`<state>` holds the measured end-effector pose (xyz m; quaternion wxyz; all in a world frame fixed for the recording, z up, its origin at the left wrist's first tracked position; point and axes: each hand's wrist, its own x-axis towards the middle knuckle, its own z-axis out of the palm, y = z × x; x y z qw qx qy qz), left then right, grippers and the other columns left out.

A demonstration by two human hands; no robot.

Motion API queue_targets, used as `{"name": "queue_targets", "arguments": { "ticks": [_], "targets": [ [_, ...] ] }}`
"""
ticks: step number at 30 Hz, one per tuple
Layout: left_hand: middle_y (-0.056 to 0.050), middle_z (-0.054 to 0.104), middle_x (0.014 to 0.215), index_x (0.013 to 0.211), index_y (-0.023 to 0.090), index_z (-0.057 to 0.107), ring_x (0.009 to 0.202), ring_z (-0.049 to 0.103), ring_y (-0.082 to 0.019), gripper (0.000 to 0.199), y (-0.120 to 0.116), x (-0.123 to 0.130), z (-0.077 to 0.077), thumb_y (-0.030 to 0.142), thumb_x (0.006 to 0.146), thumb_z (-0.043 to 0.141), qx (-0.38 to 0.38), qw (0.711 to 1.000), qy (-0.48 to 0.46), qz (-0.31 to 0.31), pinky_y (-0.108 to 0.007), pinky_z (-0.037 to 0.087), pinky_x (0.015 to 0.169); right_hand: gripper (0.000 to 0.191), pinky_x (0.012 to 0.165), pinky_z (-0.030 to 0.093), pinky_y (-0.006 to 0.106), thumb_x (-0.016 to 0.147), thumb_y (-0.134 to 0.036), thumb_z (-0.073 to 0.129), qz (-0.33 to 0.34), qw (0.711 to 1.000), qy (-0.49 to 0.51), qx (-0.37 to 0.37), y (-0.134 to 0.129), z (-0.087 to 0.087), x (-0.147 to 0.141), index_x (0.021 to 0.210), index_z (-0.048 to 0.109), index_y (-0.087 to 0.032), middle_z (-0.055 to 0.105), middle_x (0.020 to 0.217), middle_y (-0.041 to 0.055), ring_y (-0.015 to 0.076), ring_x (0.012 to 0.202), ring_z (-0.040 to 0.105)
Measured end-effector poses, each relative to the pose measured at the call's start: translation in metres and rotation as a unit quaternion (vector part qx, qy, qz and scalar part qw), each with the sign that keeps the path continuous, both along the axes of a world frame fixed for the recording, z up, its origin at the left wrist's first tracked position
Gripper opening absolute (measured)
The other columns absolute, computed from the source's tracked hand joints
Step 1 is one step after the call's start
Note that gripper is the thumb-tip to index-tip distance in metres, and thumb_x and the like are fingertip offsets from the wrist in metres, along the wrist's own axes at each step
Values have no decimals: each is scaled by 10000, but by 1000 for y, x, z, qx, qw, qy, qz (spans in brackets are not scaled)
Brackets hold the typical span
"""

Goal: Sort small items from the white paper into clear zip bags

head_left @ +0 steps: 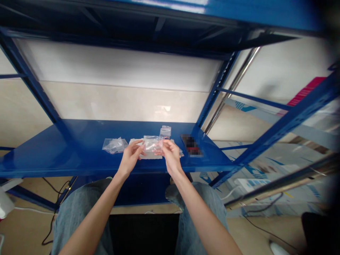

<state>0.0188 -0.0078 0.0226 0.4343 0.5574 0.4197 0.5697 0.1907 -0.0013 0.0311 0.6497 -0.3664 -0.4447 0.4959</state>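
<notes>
Between my two hands a clear plastic bag (pixel 152 144) is stretched out above the blue shelf. My left hand (pixel 131 153) pinches its left edge with thumb and fingers. On the other side my right hand (pixel 170 153) has its fingers closed on the right edge. What lies inside the bag, if anything, is too blurred to make out. Under it shows a flat white piece (pixel 151 155), partly hidden by the bag and hands. A pile of clear plastic bags (pixel 114 145) rests to the left, and another small clear bag (pixel 165 131) lies just behind my right hand.
A dark, pixelated object (pixel 191 145) lies on the blue shelf (pixel 79 148) to the right. Blue uprights (pixel 216 92) and an upper shelf (pixel 170 21) frame the space. White boxes with blue print (pixel 260 173) stand beyond the right side, with cables on the floor.
</notes>
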Motion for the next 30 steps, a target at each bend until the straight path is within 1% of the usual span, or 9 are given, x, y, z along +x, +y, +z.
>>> {"name": "queue_targets", "arguments": {
  "ticks": [2, 6, 10, 13, 16, 19, 24, 27, 30],
  "targets": [
    [-79, 705, 769, 1087, 114, 679, 622, 670, -184, 522, 2, 0, -3, 550, 802, 712, -48, 996, -58, -44, -241, 443, 491, 236, 566, 583, 302, 742, -371, 774, 31, 999, 3, -16, 0, 1, 1, 885, 664, -219, 755, 812, 32, 202, 622, 707],
    [-65, 698, 685, 870, 103, 718, 567, 629, -143, 415, 3, -2, -5, 489, 738, 795, -72, 988, -124, -55, -224, 434, 489, 357, 579, 589, 307, 691, -334, 832, 66, 997, -8, -26, 2, 1, 7, 995, 682, -221, 773, 815, 36, 210, 613, 720],
    [-63, 719, 690, 876, 106, 731, 558, 621, -133, 407, 4, -4, -5, 464, 708, 824, -78, 986, -140, -39, -238, 472, 536, 316, 655, 602, 312, 735, -298, 798, 68, 996, 21, -49, 6, -2, 10, 1024, 699, -216, 779, 837, 41, 211, 699, 742],
    [-60, 721, 679, 888, 106, 727, 550, 630, -143, 410, 5, -3, -5, 468, 715, 816, -69, 989, -125, -30, -261, 500, 561, 233, 675, 606, 331, 865, -339, 655, 76, 985, 117, -102, 6, -3, 5, 1050, 693, -203, 779, 924, 68, 222, 789, 751],
    [-58, 717, 659, 907, 108, 716, 540, 633, -154, 390, 5, 0, -6, 457, 749, 790, -37, 995, -87, -37, -273, 507, 560, 283, 698, 604, 344, 948, -380, 513, 84, 967, 192, -144, 4, -3, -5, 1034, 690, -177, 775, 925, 87, 221, 805, 748],
    [-39, 696, 637, 941, 123, 716, 519, 612, -152, 353, 4, 2, -8, 444, 796, 746, 11, 999, -22, -39, -270, 492, 541, 306, 679, 591, 312, 953, -391, 493, 48, 962, 223, -150, 0, -7, -14, 939, 698, -164, 767, 842, 75, 200, 730, 734],
    [2, 631, 599, 1031, 165, 740, 520, 562, -142, 302, -3, 6, -6, 410, 864, 680, 73, 993, 93, -11, -258, 444, 545, 229, 551, 546, 263, 902, -288, 525, -29, 949, 258, -178, -2, -17, -20, 752, 655, -172, 695, 637, 11, 156, 556, 658],
    [4, 616, 635, 1119, 185, 723, 577, 574, -151, 328, -7, 10, -5, 399, 876, 678, 92, 992, 84, -11, -271, 457, 588, 233, 530, 545, 255, 907, -253, 492, -58, 932, 302, -190, -3, -20, -22, 723, 618, -184, 668, 606, -9, 142, 527, 637],
    [-17, 644, 751, 1230, 203, 675, 659, 596, -161, 409, -9, 17, -7, 398, 871, 693, 99, 994, 51, -23, -284, 489, 632, 237, 541, 556, 240, 923, -231, 471, -83, 912, 355, -190, -4, -20, -24, 721, 592, -197, 655, 601, -26, 127, 524, 632]
  ]
}}
